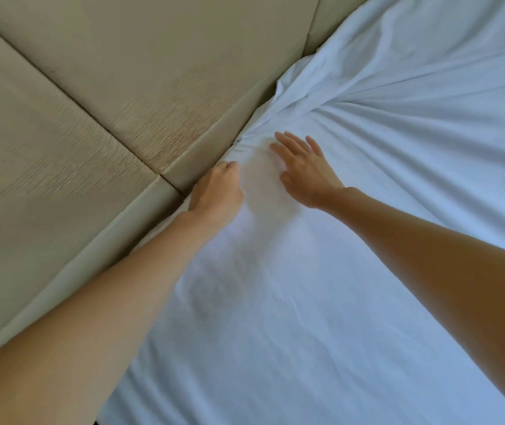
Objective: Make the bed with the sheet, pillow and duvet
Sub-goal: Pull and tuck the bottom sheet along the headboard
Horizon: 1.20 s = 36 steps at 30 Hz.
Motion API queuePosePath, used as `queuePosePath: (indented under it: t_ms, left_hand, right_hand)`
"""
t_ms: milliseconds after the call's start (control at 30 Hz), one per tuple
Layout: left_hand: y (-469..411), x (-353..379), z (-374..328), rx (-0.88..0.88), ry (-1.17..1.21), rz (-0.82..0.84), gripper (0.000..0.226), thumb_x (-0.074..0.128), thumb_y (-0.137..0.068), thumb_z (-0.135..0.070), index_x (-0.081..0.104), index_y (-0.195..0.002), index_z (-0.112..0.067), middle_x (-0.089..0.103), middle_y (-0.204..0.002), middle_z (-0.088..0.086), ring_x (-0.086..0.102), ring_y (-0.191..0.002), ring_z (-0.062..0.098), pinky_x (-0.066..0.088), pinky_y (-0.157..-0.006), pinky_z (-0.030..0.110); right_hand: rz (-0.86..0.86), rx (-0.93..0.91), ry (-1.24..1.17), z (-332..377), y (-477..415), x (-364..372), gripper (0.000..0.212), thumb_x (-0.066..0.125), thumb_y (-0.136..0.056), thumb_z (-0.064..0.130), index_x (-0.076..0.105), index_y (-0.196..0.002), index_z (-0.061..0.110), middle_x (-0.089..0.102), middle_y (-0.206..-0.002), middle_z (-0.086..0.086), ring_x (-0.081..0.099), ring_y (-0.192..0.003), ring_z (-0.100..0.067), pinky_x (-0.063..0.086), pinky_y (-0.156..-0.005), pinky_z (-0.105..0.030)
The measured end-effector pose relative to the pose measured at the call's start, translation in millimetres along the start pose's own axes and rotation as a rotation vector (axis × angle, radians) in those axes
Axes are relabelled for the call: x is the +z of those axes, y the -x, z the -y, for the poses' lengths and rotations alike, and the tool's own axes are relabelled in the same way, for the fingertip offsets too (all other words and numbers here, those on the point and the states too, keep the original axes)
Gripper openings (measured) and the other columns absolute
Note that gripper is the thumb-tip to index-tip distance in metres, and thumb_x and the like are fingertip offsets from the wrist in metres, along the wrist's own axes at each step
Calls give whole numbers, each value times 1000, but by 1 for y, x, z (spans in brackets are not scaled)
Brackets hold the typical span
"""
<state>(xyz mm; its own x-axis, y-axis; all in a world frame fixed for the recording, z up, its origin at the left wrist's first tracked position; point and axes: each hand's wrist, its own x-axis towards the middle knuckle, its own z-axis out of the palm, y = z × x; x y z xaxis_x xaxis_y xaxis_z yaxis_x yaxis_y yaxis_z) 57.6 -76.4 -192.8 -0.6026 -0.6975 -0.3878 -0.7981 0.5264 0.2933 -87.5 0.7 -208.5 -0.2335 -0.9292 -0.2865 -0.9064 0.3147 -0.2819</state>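
Against the padded headboard (92, 87), the left hand (216, 194) curls into the gap; whether it pinches cloth, I cannot tell. The right hand (303, 170) lies flat, released, on the spread sheet (398, 210). Tucking seems underway; pillow and duvet remain.

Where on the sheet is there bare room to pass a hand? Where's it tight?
Free: smooth sheet on the near side of the left hand and right hand, plus the wide stretch right of it. Tight: the seam along the headboard, by the left hand, where folds bunch.
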Motion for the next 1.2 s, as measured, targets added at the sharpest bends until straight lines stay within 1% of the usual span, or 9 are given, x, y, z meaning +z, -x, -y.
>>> queuePosePath:
  t_ms: [133, 367, 467, 600, 733, 833, 967, 1100, 1200]
  left_hand:
    - [-36, 3, -36, 119, 36, -26, 30, 36, -93, 1, 52, -119, -2, 53, -127, 14, 49, -117, 32, 40, -89, 38]
    - [-94, -17, -82, 248, 74, -167, 28, 35, -93, 1, 52, -116, -1, 51, -120, 16, 51, -109, 34, 42, -88, 41]
    - [-107, -18, -88, 265, 49, -176, 28, 36, -92, 3, 54, -113, -1, 53, -118, 15, 51, -108, 32, 41, -83, 39]
    - [-113, -12, -92, 290, -10, -163, 30, 37, -91, 4, 52, -116, -4, 53, -118, 11, 52, -111, 29, 44, -84, 38]
    - [-115, -4, -88, 333, -32, -197, 32, 35, -89, 5, 48, -117, -6, 54, -112, 10, 52, -105, 26, 39, -75, 31]
    - [-119, 1, -84, 379, -34, -218, 35, 39, -87, 8, 52, -117, -2, 56, -110, 13, 53, -106, 29, 40, -75, 33]
    - [-122, 2, -81, 498, 16, -264, 32, 49, -72, 17, 62, -99, 4, 61, -91, 19, 61, -85, 37, 50, -62, 40]
    - [-121, 0, -82, 595, -20, -283, 30, 46, -69, 14, 64, -90, 2, 64, -85, 15, 65, -71, 32, 54, -52, 32]
    - [-122, -7, -86, 626, -37, -239, 36, 48, -81, 12, 58, -114, 3, 60, -121, 17, 63, -107, 29, 53, -83, 32]
  right_hand:
    - [-239, 334, -396, -38, -5, -18, 44, 39, -88, 1, 48, -131, 6, 45, -137, -11, 45, -123, -28, 34, -100, -31]
    - [-616, 641, -698, -68, -63, -71, 23, 40, -89, 5, 59, -101, 4, 57, -107, -9, 52, -97, -20, 32, -74, -18]
    - [-446, 674, -744, -72, -91, -84, 24, 40, -93, 23, 54, -81, 8, 51, -80, -3, 49, -82, -21, 36, -73, -31]
    - [-117, 773, -738, -77, -124, -87, 63, 40, -93, 53, 49, -128, 2, 55, -127, -13, 54, -117, -28, 44, -93, -30]
    - [-103, 824, -535, -81, -140, -68, 52, 46, -93, 25, 33, -136, -1, 40, -137, -12, 45, -126, -27, 42, -103, -32]
    - [-115, 739, -467, -87, -141, -71, 36, 39, -95, 11, 42, -130, 2, 45, -129, -11, 49, -122, -27, 43, -90, -27]
    - [-117, 905, -1082, -98, -132, -93, 12, 39, -91, 2, 47, -88, 9, 45, -84, -6, 54, -94, -27, 43, -77, -29]
    - [-418, 978, -1782, -91, -130, -112, 30, 25, -87, -11, 40, -67, 6, 32, -67, -4, 33, -59, -15, 47, -74, -24]
    - [-578, 983, -2073, -71, -133, -124, 37, 28, -90, -6, 30, -58, 13, 29, -52, -1, 26, -53, -11, 36, -57, -14]
